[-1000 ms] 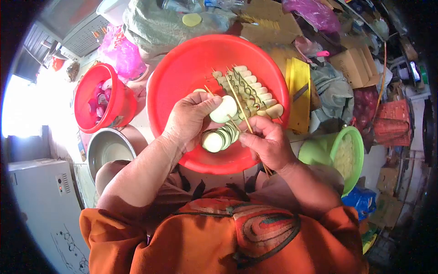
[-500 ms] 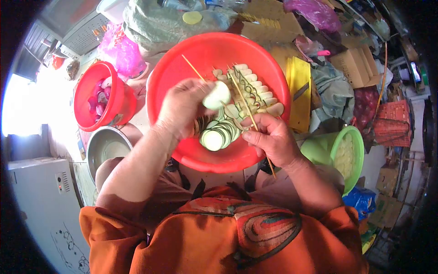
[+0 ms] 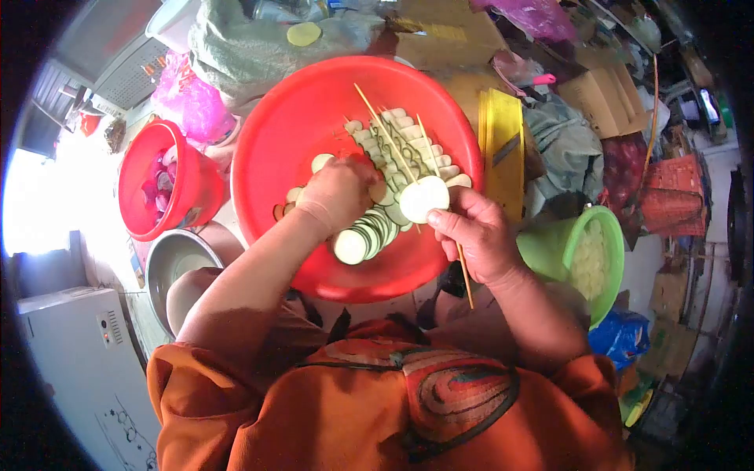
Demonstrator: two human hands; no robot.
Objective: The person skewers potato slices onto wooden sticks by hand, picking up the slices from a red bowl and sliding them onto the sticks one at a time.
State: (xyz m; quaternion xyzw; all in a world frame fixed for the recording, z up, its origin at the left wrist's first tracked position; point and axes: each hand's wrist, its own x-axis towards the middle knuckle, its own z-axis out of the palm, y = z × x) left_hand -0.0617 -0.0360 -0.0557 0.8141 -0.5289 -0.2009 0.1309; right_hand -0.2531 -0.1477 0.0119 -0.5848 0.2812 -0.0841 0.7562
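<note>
My right hand [image 3: 477,234] is closed on a thin wooden skewer [image 3: 466,275], its thumb pressing a round pale slice [image 3: 422,202]. A second skewer [image 3: 377,122] slants up and left from behind that slice. Inside the red basin [image 3: 275,118], my left hand [image 3: 338,195] reaches down with curled fingers; its fingertips are mostly hidden among the slices, and I cannot tell what they hold. Just below it lies a fanned row of green-edged zucchini slices [image 3: 367,238]. Beyond both hands, skewered slices [image 3: 404,145] lie in rows against the basin's right side.
A red bucket [image 3: 196,188] with purple pieces and a metal bowl [image 3: 177,247] stand left. A green bucket [image 3: 601,271] of pale pieces tilts at right, near a yellow box [image 3: 503,153]. A white appliance [image 3: 86,345] stands lower left; sacks and cardboard fill the back.
My left hand has moved right and down to the slices. The pale slice it held near its fingers now appears at my right thumb. The view has shifted slightly.
</note>
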